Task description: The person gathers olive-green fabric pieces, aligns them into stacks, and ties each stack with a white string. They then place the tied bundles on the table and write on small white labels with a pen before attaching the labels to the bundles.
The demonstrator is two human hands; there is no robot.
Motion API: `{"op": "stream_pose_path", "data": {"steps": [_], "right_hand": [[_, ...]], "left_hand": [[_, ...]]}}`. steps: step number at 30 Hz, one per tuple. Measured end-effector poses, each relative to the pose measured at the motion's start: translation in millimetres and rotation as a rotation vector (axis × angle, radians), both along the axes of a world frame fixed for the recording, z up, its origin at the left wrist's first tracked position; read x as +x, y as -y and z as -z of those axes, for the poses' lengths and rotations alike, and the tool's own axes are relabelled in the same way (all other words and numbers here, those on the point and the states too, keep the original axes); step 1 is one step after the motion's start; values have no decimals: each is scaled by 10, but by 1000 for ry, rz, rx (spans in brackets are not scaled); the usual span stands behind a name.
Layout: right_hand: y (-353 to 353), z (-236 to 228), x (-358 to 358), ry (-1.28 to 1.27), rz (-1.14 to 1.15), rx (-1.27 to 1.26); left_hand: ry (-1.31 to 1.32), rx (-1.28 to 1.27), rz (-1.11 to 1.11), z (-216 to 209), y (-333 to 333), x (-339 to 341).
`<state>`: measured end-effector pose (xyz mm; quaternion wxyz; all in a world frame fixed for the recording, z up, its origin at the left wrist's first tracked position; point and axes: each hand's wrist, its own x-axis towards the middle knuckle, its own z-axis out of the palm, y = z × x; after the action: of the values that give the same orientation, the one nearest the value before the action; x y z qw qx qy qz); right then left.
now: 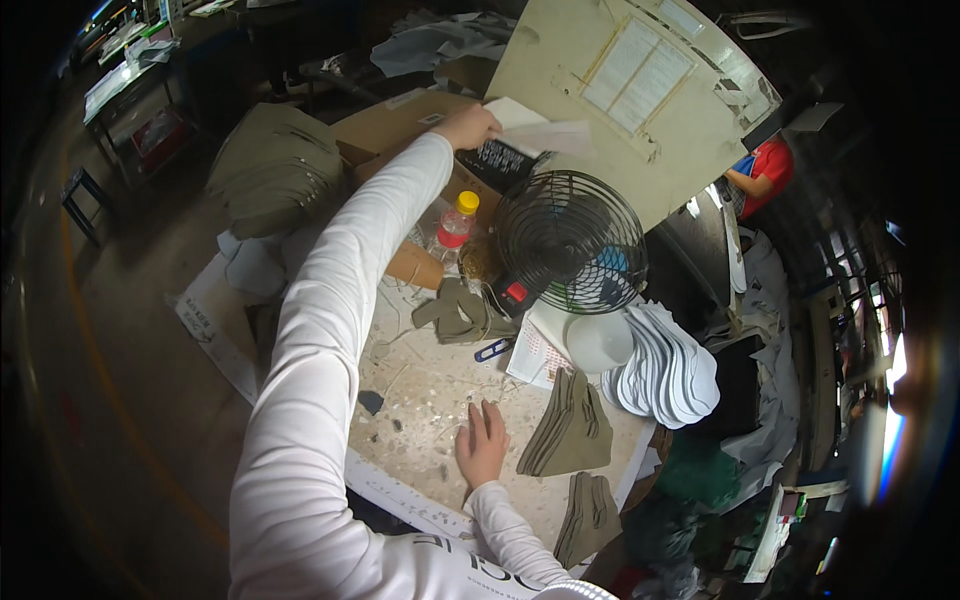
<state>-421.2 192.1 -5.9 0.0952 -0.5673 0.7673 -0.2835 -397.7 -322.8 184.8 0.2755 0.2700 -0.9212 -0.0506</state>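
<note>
White long sleeves fill the lower foreground, both arms belonging to the person wearing the camera. Beneath them lies a pale, speckled bench [420, 400] scattered with thread ends and small scraps, set in a dim, crowded workshop with a dark floor and heaps of cloth around. On the bench sit stacks of olive fabric pieces [570, 425], a fanned pile of white curved pieces [665, 365], a small black wire-caged fan [572, 243], a clear bottle with a yellow cap [457, 222] and blue-handled snips [492, 350]. An open cardboard box [400, 125] stands at the far edge, beside a large cream board [640, 100] leaning at an angle. Farther right, another person in a red shirt [768, 170] bends over work. The left hand [468, 127] is stretched far forward over the box, its grip closed on white sheets of paper [545, 128], which look flat and thin and jut to the right above a dark printed card. The right hand [484, 442] rests palm down on the bench, fingers spread open and holding nothing, just left of the olive stacks.
</note>
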Motion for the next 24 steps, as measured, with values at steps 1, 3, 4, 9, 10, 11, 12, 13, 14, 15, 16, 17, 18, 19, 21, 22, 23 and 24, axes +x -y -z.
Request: {"op": "stream_pose_path", "data": {"steps": [1,3,4,9,10,11,12,13,14,15,16,17,18,19,21,22,23,24], "right_hand": [[1,1,-1,1,7,2],[1,3,-4,9,11,-1],[2,4,-6,15,12,-1],[-20,-6,-9,17,7,-13],[-23,-9,-6,21,7,-17],[-17,-11,-6,28,9,-20],[-20,-12,-6,31,8,-34],[-16,-11,-5,31,9,-28],[-16,-7,-9,20,1,-54],[-17,0,-9,22,5,-30],[-19,11,-13,6,-7,-64],[-25,23,-16,-2,-10,-67],[-36,36,-9,1,-5,-66],[-58,49,-7,7,-12,-123],[-97,77,18,42,39,-179],[-115,87,21,59,87,-183],[-129,96,22,69,161,-198],[-148,99,18,171,156,-236]], "left_hand": [[-82,41,9,-129,-3,27],[-150,-63,-39,-418,-72,157],[-193,-122,-20,-573,-136,264],[-206,-563,-75,-1107,-853,1134],[-195,-580,-68,-1153,-1058,1348],[-213,-640,-41,-1181,-1277,1550],[-191,-615,-35,-1183,-1508,1730],[-187,-606,-17,-1183,-1735,1902],[-143,-626,-4,-1173,-1957,2056],[-100,-643,11,-1155,-2173,2198],[-47,-570,4,-1113,-2391,2320],[-33,-524,28,-1054,-2598,2413],[-11,-462,54,-992,-2786,2505],[6,-386,81,-897,-2988,2590],[-5,-150,110,-663,-3356,2692],[-14,-106,178,-528,-3507,2698],[-2,-41,219,-388,-3666,2700],[-19,34,243,-239,-3816,2676]]}}
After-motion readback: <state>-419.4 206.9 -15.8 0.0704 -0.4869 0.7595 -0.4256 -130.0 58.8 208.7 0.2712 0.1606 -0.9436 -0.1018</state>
